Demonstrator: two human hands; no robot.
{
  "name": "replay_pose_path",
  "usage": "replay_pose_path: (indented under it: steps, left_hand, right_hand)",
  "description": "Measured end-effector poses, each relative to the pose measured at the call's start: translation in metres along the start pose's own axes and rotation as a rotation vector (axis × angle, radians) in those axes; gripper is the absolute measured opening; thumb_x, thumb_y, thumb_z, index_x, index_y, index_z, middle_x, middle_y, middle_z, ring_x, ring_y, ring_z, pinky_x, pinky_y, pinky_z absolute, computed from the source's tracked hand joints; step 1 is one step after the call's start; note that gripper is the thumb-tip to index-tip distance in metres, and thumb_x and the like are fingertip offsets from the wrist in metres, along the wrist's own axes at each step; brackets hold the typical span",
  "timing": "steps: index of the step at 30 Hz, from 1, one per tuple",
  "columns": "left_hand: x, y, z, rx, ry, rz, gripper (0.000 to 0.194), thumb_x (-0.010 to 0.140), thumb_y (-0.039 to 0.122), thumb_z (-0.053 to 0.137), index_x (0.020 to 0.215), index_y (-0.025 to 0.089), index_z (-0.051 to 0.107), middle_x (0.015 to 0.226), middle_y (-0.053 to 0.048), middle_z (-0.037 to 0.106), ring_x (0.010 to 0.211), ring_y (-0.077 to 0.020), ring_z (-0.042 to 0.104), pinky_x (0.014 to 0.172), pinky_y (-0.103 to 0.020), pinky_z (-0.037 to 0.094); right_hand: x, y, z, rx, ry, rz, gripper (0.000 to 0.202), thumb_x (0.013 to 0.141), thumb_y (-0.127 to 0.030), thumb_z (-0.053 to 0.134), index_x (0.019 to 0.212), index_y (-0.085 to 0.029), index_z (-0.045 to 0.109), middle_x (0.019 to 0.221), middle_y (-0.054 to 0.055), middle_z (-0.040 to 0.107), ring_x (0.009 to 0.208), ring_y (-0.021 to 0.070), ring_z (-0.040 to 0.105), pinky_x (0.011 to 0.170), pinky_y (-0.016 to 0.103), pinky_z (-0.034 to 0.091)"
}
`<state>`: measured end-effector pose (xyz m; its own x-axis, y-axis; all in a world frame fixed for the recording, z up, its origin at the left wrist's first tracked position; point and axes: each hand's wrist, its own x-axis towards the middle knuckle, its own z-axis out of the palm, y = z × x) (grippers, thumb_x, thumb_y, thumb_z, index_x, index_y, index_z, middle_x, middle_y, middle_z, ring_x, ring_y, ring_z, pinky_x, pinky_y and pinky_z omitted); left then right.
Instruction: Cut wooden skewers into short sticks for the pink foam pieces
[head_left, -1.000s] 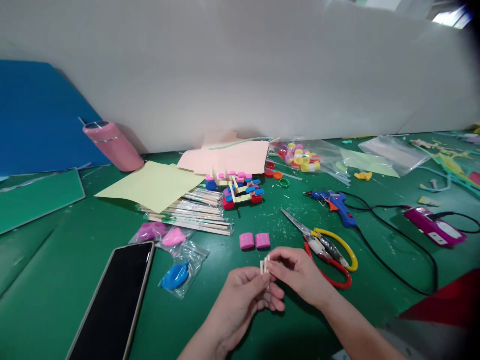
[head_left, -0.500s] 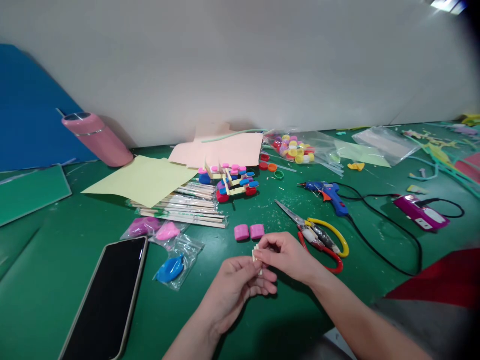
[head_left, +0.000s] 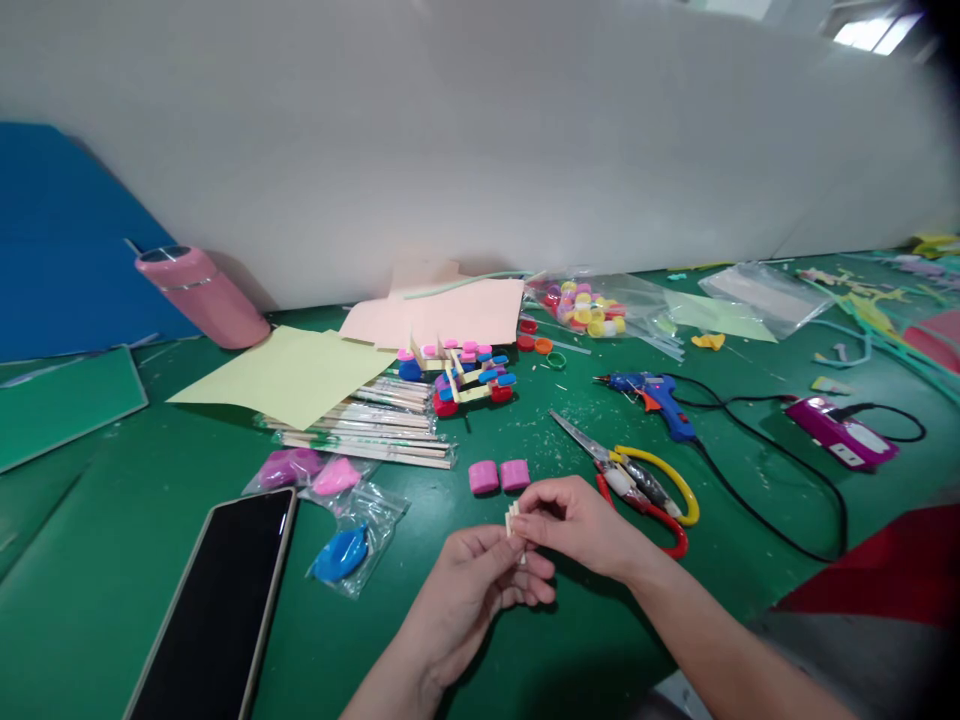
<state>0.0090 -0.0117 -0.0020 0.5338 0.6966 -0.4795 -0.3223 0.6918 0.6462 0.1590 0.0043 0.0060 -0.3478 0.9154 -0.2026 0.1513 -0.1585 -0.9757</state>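
Observation:
Both hands meet low in the middle of the view, pinching a small bunch of short pale wooden sticks [head_left: 513,517]. My left hand [head_left: 480,580] grips the lower end between thumb and fingers, its other fingers loosely curled. From the right, my right hand [head_left: 574,520] holds the upper part with thumb and forefinger. Much of the bunch is hidden by the fingers. Just beyond the hands lie two pink pieces of clay [head_left: 499,476], side by side. Scissors [head_left: 637,480] with yellow and red handles rest right of them, blades partly apart.
A blue glue gun [head_left: 652,398] lies at right, its cable running to a purple power box [head_left: 841,432]. Small stick-and-clay models [head_left: 469,372] stand behind, beside packed sticks [head_left: 375,432]. A phone [head_left: 214,600], clay bags [head_left: 341,553] and pink bottle [head_left: 206,297] are at left.
The head view has tilted up slightly, so everything sits a little lower. Both hands keep the sticks pinched in nearly the same place, with a bit more of the tips showing.

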Motion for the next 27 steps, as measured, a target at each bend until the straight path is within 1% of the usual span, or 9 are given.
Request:
replay_pose_path:
  steps: [5,19,23,27]
  left_hand:
    - [-0.0005,0.0000,0.0001,-0.006,-0.002,0.005,0.019,0.075,0.025,0.058,0.071,0.007,0.064,0.068,-0.011,0.069,0.056,-0.0154,0.063,0.056,-0.024,0.044]
    - [-0.0017,0.0009,0.0010,-0.031,-0.014,0.011,0.019,0.077,0.021,0.055,0.071,0.006,0.064,0.069,-0.013,0.069,0.056,-0.0160,0.064,0.057,-0.025,0.045]
    - [-0.0015,0.0034,0.0016,-0.051,0.020,0.009,0.017,0.076,0.020,0.057,0.072,0.006,0.064,0.067,-0.012,0.070,0.055,-0.0162,0.064,0.060,-0.027,0.047]
    - [-0.0025,0.0064,0.0001,-0.080,0.052,0.014,0.015,0.075,0.019,0.058,0.072,0.006,0.064,0.069,-0.013,0.070,0.057,-0.0166,0.064,0.063,-0.028,0.047]
  right_hand:
    - [-0.0002,-0.0009,0.0000,0.007,-0.012,0.003,0.018,0.075,-0.032,0.058,0.070,-0.014,0.062,0.062,-0.001,0.060,0.058,0.0111,0.053,0.053,0.020,0.041]
    - [-0.0001,-0.0028,0.0007,0.020,0.006,0.002,0.017,0.076,-0.027,0.056,0.067,-0.013,0.060,0.056,-0.002,0.054,0.053,0.0094,0.049,0.051,0.019,0.038]
    - [0.0006,-0.0022,0.0003,0.028,0.045,-0.008,0.017,0.076,-0.026,0.056,0.065,-0.013,0.059,0.058,-0.002,0.054,0.055,0.0098,0.048,0.053,0.020,0.037]
    - [0.0005,-0.0042,-0.0019,0.035,0.113,-0.023,0.017,0.075,-0.025,0.057,0.062,-0.013,0.058,0.059,-0.004,0.050,0.056,0.0087,0.043,0.055,0.020,0.034]
